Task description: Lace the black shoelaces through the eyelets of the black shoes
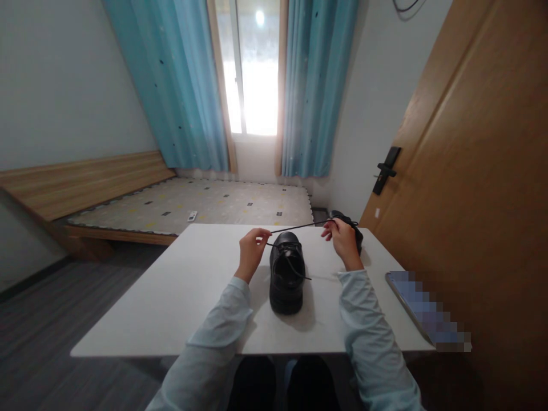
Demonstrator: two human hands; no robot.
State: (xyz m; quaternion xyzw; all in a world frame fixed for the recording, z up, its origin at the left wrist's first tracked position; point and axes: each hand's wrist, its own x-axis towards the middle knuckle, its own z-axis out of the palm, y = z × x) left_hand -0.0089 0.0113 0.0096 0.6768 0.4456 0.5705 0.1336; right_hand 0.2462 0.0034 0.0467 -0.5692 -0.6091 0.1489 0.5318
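A black shoe (286, 291) stands on the white table in front of me, its toe pointing away. One black shoelace (299, 226) is stretched above the toe between my hands. My left hand (253, 248) pinches the lace at the shoe's left side, and a length runs from there to the eyelets. On the right, my right hand (341, 235) has its thumb and forefinger closed on the far part of the lace, the other fingers curled. The other lace end lies across the shoe's opening and sticks out to the right. Behind my right hand is a second black shoe (358, 237), partly hidden.
The white table (171, 297) reaches to my knees. At its right edge lies a flat, blurred-out object (423, 308). Beyond stand a bed (222, 200) with a small white object (192, 216) on it, blue curtains and a window. A wooden door (479, 171) is close on the right.
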